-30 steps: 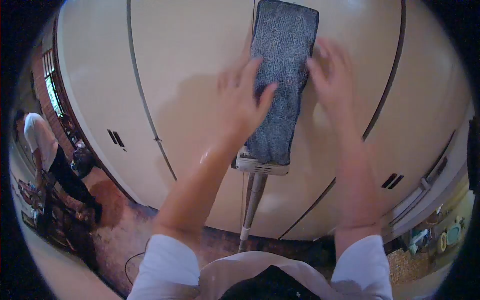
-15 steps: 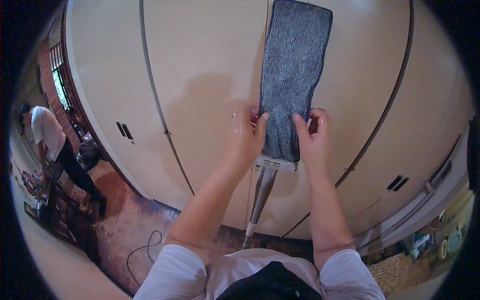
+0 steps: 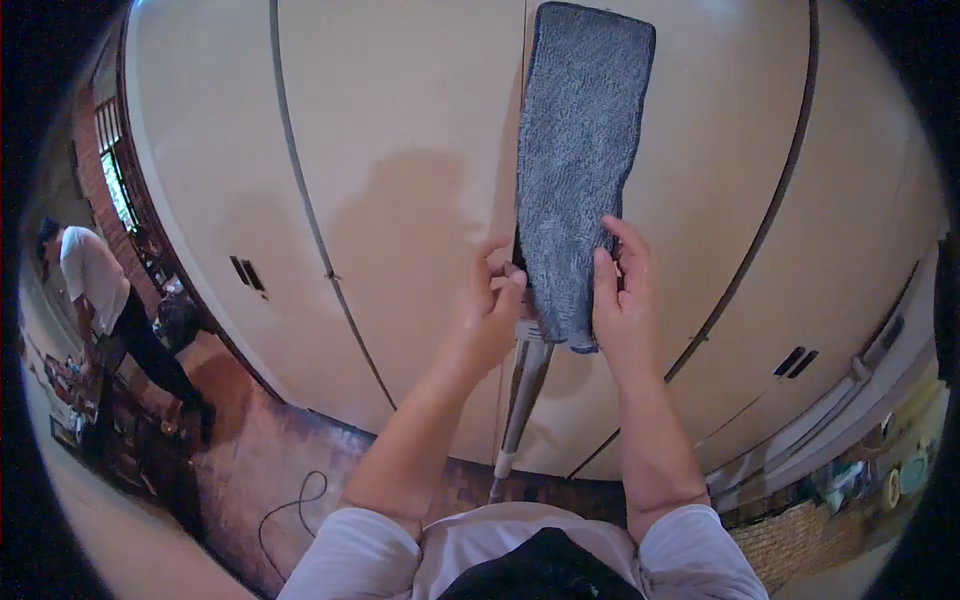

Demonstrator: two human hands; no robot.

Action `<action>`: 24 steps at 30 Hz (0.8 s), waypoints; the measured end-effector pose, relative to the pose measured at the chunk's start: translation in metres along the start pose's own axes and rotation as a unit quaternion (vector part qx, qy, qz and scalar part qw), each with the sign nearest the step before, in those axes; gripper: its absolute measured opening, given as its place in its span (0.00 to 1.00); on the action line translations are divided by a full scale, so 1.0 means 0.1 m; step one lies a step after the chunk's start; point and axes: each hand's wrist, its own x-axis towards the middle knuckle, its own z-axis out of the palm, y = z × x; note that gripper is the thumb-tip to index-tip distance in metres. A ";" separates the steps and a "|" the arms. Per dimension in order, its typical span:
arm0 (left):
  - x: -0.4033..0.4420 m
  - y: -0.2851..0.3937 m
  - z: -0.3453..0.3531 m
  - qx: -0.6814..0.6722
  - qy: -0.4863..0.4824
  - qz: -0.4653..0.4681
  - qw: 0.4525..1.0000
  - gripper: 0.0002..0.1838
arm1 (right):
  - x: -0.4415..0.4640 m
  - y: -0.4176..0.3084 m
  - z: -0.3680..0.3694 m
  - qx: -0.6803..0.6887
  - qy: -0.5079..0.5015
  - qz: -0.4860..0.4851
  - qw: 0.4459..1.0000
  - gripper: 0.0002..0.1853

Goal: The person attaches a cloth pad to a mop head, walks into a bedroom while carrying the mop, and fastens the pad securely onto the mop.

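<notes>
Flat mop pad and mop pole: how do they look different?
The flat mop pad is blue-gray and textured; the mop pole looks smoother and paler.
The pad is broad and flat, while the pole is slender.
The pad reaches up near the picture's top; the pole runs down below it.
Both appear, at least partly, against cream doors.

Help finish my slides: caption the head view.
Left hand and right hand flank the lower end of a grey pad before cream doors.
</notes>
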 end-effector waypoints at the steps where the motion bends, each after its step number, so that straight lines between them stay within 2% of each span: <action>1: 0.01 0.03 0.01 -0.033 0.003 -0.016 0.999 0.20 | 0.01 -0.01 -0.01 -0.014 -0.005 -0.007 1.000 0.15; 3: 0.02 0.07 0.01 -0.098 0.011 -0.053 0.994 0.22 | 0.00 0.00 -0.01 -0.033 -0.015 -0.012 0.999 0.14; 6: 0.01 0.01 -0.06 -0.074 0.003 0.012 0.997 0.19 | 0.01 0.05 -0.02 -0.062 -0.022 -0.020 0.998 0.13; 9: 0.08 -0.14 -0.24 0.216 0.018 0.119 0.969 0.15 | -0.01 0.13 -0.01 -0.100 -0.018 -0.028 0.994 0.14; 12: 0.13 -0.10 -0.21 0.225 0.027 0.035 0.973 0.11 | -0.03 0.16 0.02 -0.107 -0.017 -0.004 0.994 0.13; 15: 0.16 -0.01 -0.21 0.314 -0.004 0.118 0.942 0.12 | 0.03 0.24 -0.05 -0.107 -0.018 0.003 0.994 0.13; 18: 0.45 0.00 -0.17 0.372 0.062 0.391 0.840 0.11 | 0.19 0.27 -0.05 -0.073 0.018 0.010 0.997 0.14; 21: 0.62 0.33 0.08 0.322 0.083 0.315 0.889 0.16 | 0.43 0.21 0.06 -0.021 0.076 0.029 0.996 0.16; 24: 0.86 0.23 0.23 0.306 0.151 0.302 0.890 0.17 | 0.54 0.27 0.11 -0.016 0.087 0.028 0.996 0.15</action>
